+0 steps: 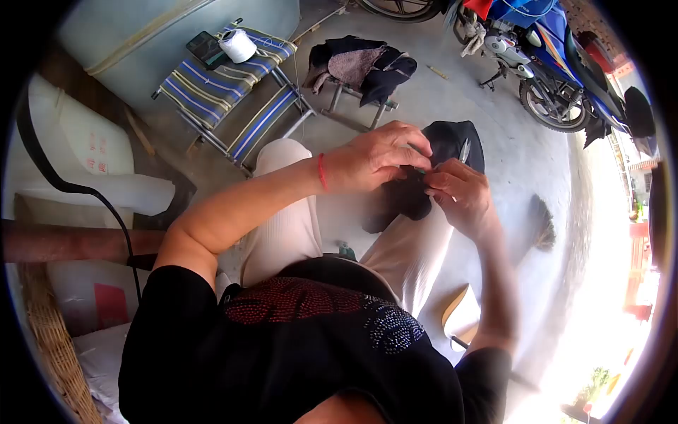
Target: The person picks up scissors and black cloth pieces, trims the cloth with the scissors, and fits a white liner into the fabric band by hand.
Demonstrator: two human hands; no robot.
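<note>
A piece of black cloth lies over my knee and hangs down between my legs. My right hand is closed, thumb and fingers pinching the cloth. Close beside it, my left hand, with a red band on its wrist, has its fingers curled and pressed together at the same spot. What its fingertips hold is too small to make out; a bit of green shows there. A slim silvery pointed object rests on the cloth just above my right hand.
A striped folding chair ahead on the left bears a white thread spool and a phone. Dark clothes lie on a stool. A blue motorcycle stands at the upper right; a broom head lies on the floor.
</note>
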